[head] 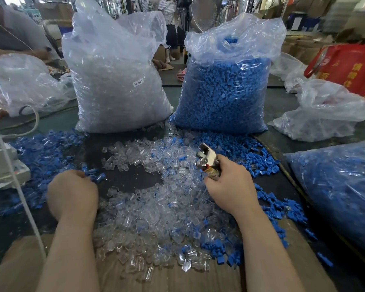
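Metal tool (pixel 207 158) is clasped in my right hand (pixel 230 183), its head up over the clear caps (pixel 156 207); my left hand (pixel 72 192) curls at the blue pieces (pixel 97 177) (whether it holds one, I cannot tell).

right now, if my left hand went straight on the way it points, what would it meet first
Probably the loose blue plastic parts just ahead of the left hand; farther on stands the bag of clear parts, though depth is unclear.
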The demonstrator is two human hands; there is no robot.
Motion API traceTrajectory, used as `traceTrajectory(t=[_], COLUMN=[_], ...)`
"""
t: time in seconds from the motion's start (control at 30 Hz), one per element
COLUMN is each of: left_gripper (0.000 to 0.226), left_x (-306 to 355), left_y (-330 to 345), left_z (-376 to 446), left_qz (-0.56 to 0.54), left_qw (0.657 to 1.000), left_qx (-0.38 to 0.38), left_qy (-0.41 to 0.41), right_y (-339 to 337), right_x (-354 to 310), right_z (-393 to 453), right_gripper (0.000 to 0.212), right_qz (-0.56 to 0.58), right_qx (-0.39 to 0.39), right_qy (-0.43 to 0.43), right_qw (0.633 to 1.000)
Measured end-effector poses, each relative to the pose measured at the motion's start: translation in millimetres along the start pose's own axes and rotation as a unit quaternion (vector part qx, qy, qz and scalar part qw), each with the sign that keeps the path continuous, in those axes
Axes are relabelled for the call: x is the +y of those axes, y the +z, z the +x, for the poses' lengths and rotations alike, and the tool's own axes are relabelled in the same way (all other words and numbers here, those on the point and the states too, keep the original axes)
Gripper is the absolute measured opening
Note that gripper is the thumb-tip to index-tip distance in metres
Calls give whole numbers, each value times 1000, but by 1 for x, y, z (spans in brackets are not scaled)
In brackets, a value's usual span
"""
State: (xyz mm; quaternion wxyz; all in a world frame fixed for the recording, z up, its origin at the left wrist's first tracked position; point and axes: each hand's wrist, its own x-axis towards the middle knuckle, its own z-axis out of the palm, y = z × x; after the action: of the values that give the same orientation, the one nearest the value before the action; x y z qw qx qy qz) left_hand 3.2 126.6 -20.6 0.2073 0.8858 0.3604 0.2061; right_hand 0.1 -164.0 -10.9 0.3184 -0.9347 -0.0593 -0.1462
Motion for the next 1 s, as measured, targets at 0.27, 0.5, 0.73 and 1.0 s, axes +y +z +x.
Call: traceTrajectory(t=[0.27, 0.5, 0.73, 1.0], left_gripper=[19, 34, 18, 33], left_x=[73, 109, 107, 94], left_y=[-23, -18, -17, -14], left_z=[-49, -96, -92, -77], left_qz=[-316, -362, -422, -323], left_qw=[907, 798, 816, 866], left_qx=[-258, -466, -388, -353], left_qy=[108, 121, 77, 143], right_y=[0, 2, 2, -1], right_x=[-4, -9, -6, -6], right_z=[1, -2, 0, 2], right_gripper=[15, 20, 32, 23], right_qz=[-51, -76, -134, -126], right_qx=[-11, 6, 5, 12], right_qy=[-9, -56, -87, 70], right_qw=[999, 996, 987, 990])
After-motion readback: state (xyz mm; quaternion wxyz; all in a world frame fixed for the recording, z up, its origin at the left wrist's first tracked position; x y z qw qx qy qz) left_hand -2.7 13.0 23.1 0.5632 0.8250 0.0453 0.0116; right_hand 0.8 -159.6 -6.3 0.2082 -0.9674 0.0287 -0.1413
